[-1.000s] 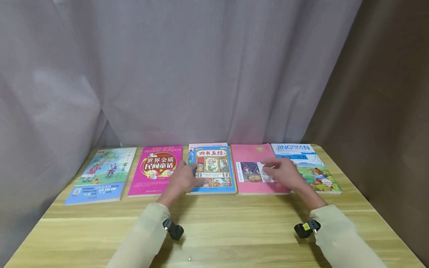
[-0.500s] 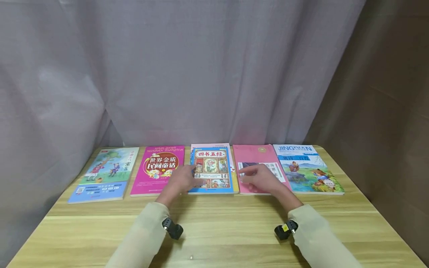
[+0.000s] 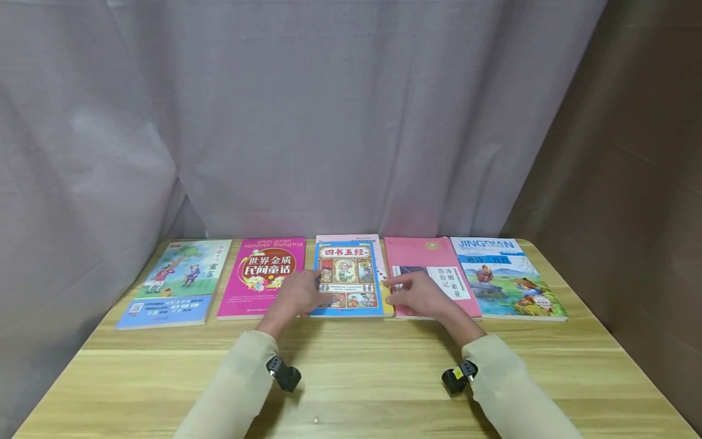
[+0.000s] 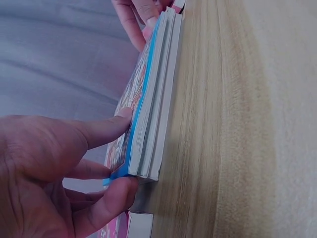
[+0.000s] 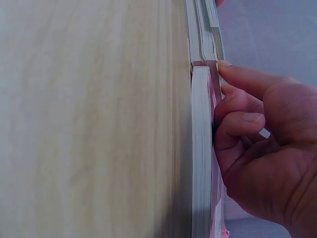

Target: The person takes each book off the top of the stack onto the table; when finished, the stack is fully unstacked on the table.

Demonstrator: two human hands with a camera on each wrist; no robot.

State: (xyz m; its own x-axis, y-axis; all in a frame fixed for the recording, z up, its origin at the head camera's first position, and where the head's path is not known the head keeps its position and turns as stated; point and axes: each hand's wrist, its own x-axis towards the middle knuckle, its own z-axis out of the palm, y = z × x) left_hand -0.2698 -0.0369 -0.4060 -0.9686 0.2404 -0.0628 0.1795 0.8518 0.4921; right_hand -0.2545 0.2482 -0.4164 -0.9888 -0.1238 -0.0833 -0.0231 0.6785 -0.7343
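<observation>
In the middle of the row a blue book (image 3: 347,277) lies on a pale pink book (image 3: 351,238) and a yellow-edged layer. My left hand (image 3: 298,291) grips the stack's left side; in the left wrist view the thumb rests on the blue cover and the fingers lie at the side edge. My right hand (image 3: 419,294) hovers over the pink book (image 3: 417,251) on the right, its thumb and fingertip at the stack's right edge. In the right wrist view the other fingers are bent, with nothing seen between them.
A magenta book (image 3: 236,299) and a green-blue book (image 3: 164,305) lie to the left. At the right end lies a white-and-blue illustrated book (image 3: 521,274). Behind the wooden table (image 3: 351,360) hangs a grey curtain (image 3: 285,122).
My right hand has moved left from over the right-hand pink book to the right edge of the middle stack. My left hand has stayed at the stack's left edge.
</observation>
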